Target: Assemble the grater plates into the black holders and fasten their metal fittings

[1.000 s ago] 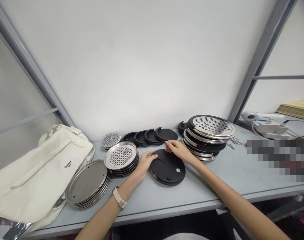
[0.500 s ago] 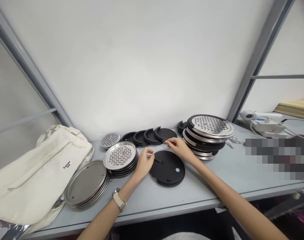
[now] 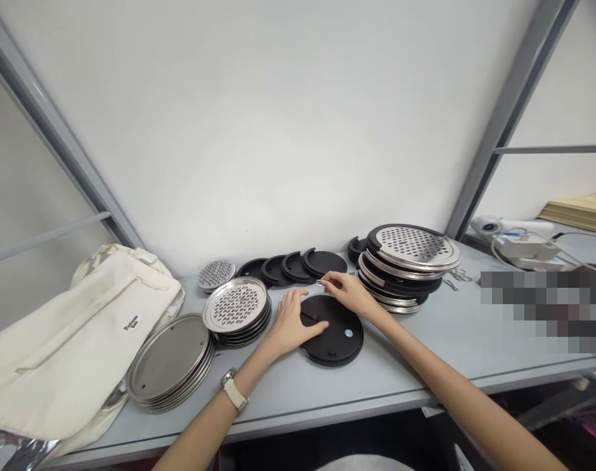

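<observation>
While the right hand point(image 3: 345, 292) pinches a small metal clip point(image 3: 320, 282), the left hand point(image 3: 288, 326) spreads wide open over the black disc point(image 3: 337, 347) on the table point(image 3: 405, 366).

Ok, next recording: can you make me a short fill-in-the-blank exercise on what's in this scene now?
The wristwatch is worn on the ____ wrist.
The left hand has its thumb over a round disc whose colour is ____.
The small metal loop is pinched in the ____ hand.
The top disc of the tall stack is dotted with many small ____.

Missing words: left; black; right; holes.
</observation>
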Tool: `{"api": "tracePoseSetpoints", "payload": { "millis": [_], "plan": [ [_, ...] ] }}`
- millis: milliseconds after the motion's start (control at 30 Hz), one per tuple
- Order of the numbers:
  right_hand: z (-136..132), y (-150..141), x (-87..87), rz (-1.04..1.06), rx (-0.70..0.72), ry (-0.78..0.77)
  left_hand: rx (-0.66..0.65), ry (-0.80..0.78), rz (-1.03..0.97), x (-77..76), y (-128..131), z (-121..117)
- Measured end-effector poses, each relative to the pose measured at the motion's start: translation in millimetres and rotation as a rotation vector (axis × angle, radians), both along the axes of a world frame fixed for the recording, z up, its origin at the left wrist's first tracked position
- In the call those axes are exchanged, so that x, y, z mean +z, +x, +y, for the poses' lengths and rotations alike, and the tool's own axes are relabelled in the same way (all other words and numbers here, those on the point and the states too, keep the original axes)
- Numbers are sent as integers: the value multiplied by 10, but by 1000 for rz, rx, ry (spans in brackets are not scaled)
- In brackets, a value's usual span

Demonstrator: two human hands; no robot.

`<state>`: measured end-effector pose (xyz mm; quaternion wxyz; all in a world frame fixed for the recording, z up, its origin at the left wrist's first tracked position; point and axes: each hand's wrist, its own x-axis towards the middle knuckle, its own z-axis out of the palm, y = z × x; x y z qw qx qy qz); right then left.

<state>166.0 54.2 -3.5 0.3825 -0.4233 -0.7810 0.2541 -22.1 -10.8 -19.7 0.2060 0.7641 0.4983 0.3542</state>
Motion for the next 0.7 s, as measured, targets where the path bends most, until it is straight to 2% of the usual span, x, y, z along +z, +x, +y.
{"api": "tracePoseSetpoints", "payload": {
  "millis": [133, 367, 700],
  "plan": [
    [-24, -12, 1, -28, 13, 51, -61, -27, 62, -3, 2, -12],
    [-20, -18, -4, 23, 2, 69, -78, -70, -22, 4, -23, 10],
    [11, -14, -15, 83, -10, 92, -73, 25, 3, 51, 4, 19]
  ]
}}
